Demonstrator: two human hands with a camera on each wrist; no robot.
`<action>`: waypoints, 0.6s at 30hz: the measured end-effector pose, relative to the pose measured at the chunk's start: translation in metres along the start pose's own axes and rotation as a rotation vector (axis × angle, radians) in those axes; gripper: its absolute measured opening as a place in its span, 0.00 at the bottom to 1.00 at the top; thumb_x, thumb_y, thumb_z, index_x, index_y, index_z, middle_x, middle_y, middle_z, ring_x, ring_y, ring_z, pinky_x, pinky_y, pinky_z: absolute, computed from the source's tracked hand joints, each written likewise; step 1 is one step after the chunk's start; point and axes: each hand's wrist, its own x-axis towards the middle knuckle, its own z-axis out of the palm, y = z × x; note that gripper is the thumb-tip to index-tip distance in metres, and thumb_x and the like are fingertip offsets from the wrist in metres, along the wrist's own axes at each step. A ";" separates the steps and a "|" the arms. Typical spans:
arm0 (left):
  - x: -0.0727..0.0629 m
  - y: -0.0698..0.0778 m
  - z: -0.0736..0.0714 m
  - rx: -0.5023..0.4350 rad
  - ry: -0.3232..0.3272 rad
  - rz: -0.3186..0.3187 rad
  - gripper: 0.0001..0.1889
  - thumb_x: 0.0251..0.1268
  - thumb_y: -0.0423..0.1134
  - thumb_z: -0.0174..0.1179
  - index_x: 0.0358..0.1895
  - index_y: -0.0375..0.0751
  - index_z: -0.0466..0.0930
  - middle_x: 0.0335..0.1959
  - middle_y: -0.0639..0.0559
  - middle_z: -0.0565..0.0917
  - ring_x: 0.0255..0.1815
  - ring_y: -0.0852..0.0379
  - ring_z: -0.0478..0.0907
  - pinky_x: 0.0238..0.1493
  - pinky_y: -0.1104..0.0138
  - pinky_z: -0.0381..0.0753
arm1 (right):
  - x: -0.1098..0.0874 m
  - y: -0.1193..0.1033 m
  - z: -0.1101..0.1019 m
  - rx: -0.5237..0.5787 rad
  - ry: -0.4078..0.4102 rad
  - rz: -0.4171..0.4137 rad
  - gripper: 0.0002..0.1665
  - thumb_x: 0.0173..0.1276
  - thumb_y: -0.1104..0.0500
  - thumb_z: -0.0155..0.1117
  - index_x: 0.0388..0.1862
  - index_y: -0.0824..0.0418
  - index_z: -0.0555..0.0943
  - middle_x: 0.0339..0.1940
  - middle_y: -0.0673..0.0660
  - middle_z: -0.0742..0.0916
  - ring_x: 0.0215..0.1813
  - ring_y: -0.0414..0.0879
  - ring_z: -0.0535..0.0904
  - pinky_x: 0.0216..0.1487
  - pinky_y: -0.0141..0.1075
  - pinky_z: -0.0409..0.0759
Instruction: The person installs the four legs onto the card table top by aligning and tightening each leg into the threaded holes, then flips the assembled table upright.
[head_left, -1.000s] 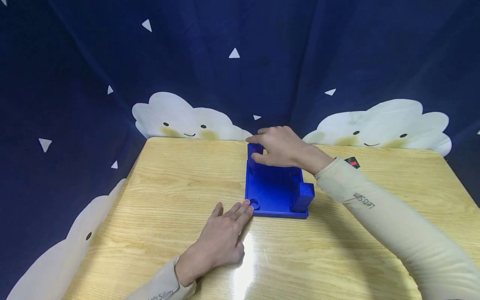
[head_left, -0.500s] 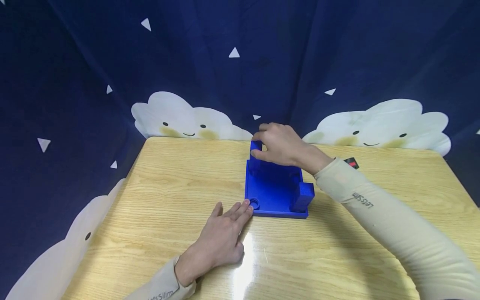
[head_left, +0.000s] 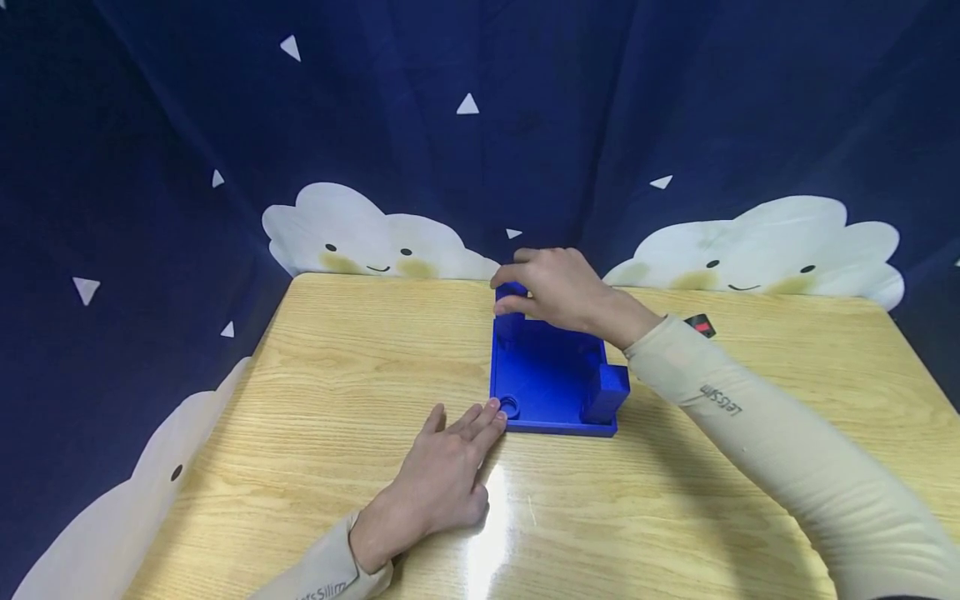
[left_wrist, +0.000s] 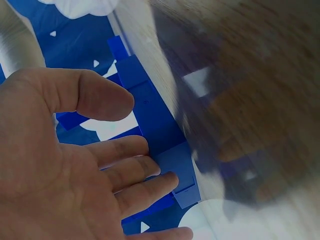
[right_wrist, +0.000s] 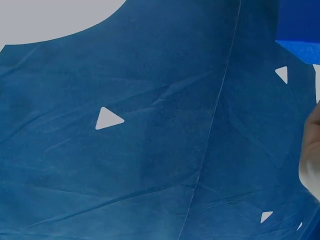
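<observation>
A flat blue tray (head_left: 551,371) with low raised edges lies on the wooden table. At its far left corner stands a square blue post (head_left: 511,321), and my right hand (head_left: 564,287) holds the upper end between thumb and fingers. Another blue post (head_left: 606,392) rises from the near right corner. A round socket (head_left: 509,407) shows in the near left corner. My left hand (head_left: 442,475) lies with fairly straight fingers, its fingertips touching the tray there. In the left wrist view, the left hand's fingers (left_wrist: 145,195) extend beside the blue tray wall (left_wrist: 157,115).
The wooden table (head_left: 360,358) extends around the tray. A small black and red object (head_left: 702,325) lies behind the right sleeve. A dark blue curtain (head_left: 450,167) with white clouds and triangles hangs at the table's back and left.
My right fingers and the far left post turned a little, then the fingers shifted back left around its top. The left hand, tray and other post have stayed put.
</observation>
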 end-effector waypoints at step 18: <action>0.001 0.000 0.001 -0.013 0.004 -0.002 0.44 0.54 0.39 0.63 0.81 0.35 0.71 0.83 0.43 0.69 0.80 0.45 0.70 0.77 0.33 0.65 | 0.002 -0.002 -0.002 -0.025 -0.022 0.065 0.24 0.75 0.46 0.72 0.58 0.63 0.91 0.47 0.60 0.91 0.41 0.51 0.86 0.45 0.45 0.90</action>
